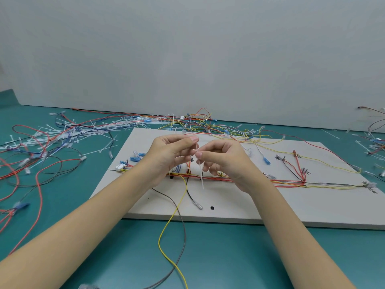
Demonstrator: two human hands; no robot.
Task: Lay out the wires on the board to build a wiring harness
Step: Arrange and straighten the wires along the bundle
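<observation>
1. Left hand (169, 156): raised above the board's middle, fingers curled, thumb and forefinger pinching the upper end of a white cable tie (200, 170).
2. Right hand (226, 158): just at 3 o'clock of the left hand, fingers curled, thumb and forefinger pinching the same tie slightly lower; the tie's tail hangs toward 6 o'clock over the wire bundle.
3. Board (239, 207): a pale flat panel lying on the green bench (218, 253), bearing black marks and handwritten labels.
4. Wire bundle (260, 181): red, orange and yellow wires running across the board from 9 o'clock to 3 o'clock, directly beneath both hands, with branches rising toward 1 o'clock on the right side.
5. Yellow wire (166, 228): leaves the bundle below the left hand and trails off the board's near edge toward 6 o'clock, beside a grey wire (184, 243).
6. White connector (120, 166): at the board's 9 o'clock edge, with blue terminals (135, 158) just above it.
7. Loose wires and cable ties (68, 132): heaped on the bench at 10 o'clock of the board, well apart from the hands.
</observation>
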